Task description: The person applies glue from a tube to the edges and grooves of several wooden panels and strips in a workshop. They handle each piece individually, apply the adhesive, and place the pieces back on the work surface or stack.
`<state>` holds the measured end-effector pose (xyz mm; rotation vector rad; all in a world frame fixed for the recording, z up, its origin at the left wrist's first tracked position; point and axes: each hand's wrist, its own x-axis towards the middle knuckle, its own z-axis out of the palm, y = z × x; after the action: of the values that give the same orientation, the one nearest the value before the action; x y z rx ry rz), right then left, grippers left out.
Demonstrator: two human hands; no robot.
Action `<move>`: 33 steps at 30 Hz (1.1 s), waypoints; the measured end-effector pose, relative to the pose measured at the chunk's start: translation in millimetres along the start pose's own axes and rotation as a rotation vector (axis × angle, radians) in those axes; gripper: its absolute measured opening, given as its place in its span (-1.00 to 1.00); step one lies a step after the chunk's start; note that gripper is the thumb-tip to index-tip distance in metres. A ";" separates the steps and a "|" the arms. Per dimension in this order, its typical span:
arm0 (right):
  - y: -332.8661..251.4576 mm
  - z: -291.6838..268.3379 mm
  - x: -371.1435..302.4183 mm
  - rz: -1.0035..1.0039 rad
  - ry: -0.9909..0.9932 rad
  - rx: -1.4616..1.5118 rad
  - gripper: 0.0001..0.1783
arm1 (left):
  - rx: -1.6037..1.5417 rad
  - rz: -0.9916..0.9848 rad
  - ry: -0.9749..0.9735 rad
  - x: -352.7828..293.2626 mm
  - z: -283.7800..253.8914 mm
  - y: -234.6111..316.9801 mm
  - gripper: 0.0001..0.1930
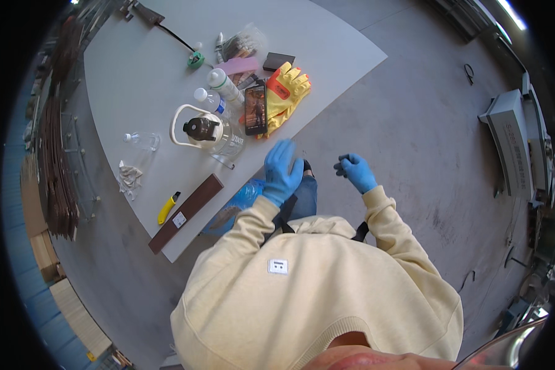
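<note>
My left hand (282,174), in a blue glove, is stretched flat at the table's edge, fingers side by side and thumb apart, with nothing in it. Nearest to it are a phone (255,110) with a lit screen and a pair of yellow work gloves (288,92) with orange patches. Over the floor to the right, my right hand (357,172), also blue-gloved, has its fingers curled in. Its fingertips look dark, and whatever they may hold cannot be made out. A brown strip (188,213) with a white label lies along the table edge, beside a yellow utility knife (168,208).
On the grey table (327,49) stand a large clear jug (228,143) with a dark lid, a white-capped bottle (225,86) and other bottles. A blue plastic bag (246,194) hangs below the edge. A white machine (505,145) stands at the right; brown strips (55,123) hang at the left.
</note>
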<state>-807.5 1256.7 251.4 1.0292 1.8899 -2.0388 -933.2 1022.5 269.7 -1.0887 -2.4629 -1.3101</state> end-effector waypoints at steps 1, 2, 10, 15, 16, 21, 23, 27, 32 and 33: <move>-17.1 -4.3 17.4 -0.014 -0.009 0.005 -0.66 | 0.011 0.019 0.037 28.8 6.5 -4.3 -0.61; -35.9 -9.1 36.1 -0.032 -0.016 0.009 -0.66 | 0.022 0.041 0.077 58.8 12.1 -10.6 -0.63; -144.1 -22.5 162.4 -0.030 -0.158 -0.047 -0.63 | 0.168 -0.105 0.120 216.4 32.9 -71.5 -0.61; -203.3 -21.6 263.9 -0.120 -0.331 -0.186 -0.64 | 0.489 -0.202 0.166 266.8 47.0 -131.2 -0.50; -220.2 -19.8 284.6 -0.134 -0.380 -0.229 -0.64 | 0.569 -0.216 0.194 274.7 50.3 -145.8 -0.47; -284.9 -9.5 358.3 -0.219 -0.619 -0.487 -0.63 | 0.882 -0.514 0.083 286.7 46.8 -170.5 -0.37; -296.0 -9.2 385.1 -0.275 -0.675 -0.591 -0.63 | 0.925 -0.586 0.024 286.0 45.9 -172.7 -0.38; -311.8 2.9 430.3 -0.331 -0.725 -0.667 -0.64 | 0.916 -0.736 0.048 299.1 49.3 -158.2 -0.46; -335.5 47.1 458.8 -0.576 -0.666 -0.748 -0.66 | 0.945 -0.787 0.241 345.4 50.3 -144.6 -0.49; -337.3 58.0 464.1 -0.676 -0.647 -0.774 -0.67 | 0.977 -0.752 0.296 360.9 51.3 -144.5 -0.49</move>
<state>-1363.3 1410.3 249.5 -0.4484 2.4198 -1.3186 -1280.5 1202.0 300.4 0.2540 -2.7541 -0.1500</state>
